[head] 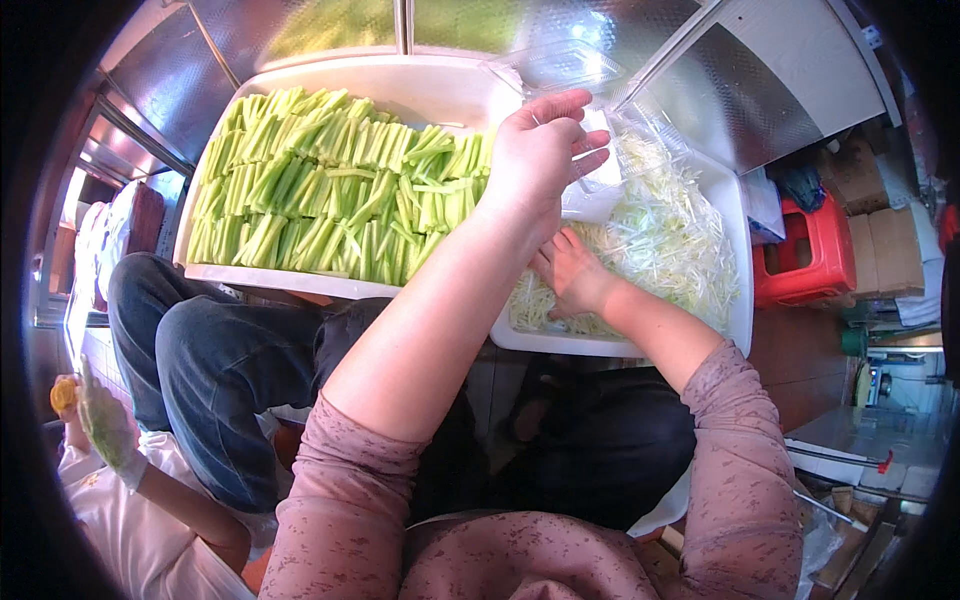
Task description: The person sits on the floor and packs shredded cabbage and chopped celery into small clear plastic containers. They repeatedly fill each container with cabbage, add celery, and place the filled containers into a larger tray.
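Note:
My left hand (pixel 547 142) is raised over the gap between two white tubs, its fingers curled at a clear plastic hinged container (pixel 649 124). Part of that container is hidden behind the hand. Lower down, my right hand (pixel 574 277) reaches into pale shredded vegetable (pixel 667 240), thumb and fingers apart; its palm side is hidden. The shreds fill the right-hand white tub (pixel 742 225). A white object (pixel 589 204), its kind unclear, lies below the left hand by the shreds. Rows of cut green celery-like sticks (pixel 330 187) fill much of the left white tub (pixel 322 79).
Embossed metal panels (pixel 480 26) rise behind the tubs. A red plastic stool (pixel 817 255) stands at right, beside cardboard boxes (pixel 889 251). To my left sits another person (pixel 225 352) in dark trousers, a gloved hand (pixel 105 420) showing at lower left.

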Demonstrator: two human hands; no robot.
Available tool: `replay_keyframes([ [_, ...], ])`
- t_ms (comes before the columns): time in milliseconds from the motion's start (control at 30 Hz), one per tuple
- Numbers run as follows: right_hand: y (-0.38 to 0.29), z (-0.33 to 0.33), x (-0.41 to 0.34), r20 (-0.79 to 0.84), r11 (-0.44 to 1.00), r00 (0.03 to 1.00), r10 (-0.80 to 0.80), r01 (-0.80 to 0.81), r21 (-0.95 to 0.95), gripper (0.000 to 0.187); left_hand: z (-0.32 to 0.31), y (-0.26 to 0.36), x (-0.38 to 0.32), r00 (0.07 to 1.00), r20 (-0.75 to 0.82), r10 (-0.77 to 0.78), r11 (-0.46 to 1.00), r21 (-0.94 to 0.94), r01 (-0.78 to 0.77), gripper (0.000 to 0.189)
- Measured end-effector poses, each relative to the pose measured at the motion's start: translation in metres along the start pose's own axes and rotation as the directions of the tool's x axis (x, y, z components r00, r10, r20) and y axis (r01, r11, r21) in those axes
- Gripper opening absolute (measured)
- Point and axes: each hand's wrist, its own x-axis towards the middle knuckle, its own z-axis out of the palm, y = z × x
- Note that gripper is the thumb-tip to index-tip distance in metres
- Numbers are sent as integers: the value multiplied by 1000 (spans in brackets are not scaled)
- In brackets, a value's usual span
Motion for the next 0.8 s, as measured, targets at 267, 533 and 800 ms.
replay_keyframes([
  [267,19,24,2,-178,982,967,-181,188,26,41,3,-1,-1,1000,27,-15,1000,3,15,34],
  [533,30,-7,-56,-187,943,930,318,-290,164,65,3,-1,-4,999,6,-38,999,5,38,33],
  [800,34,16,-51,68,976,973,219,-219,-5,75,3,-5,-3,998,27,-62,998,16,61,36],
])
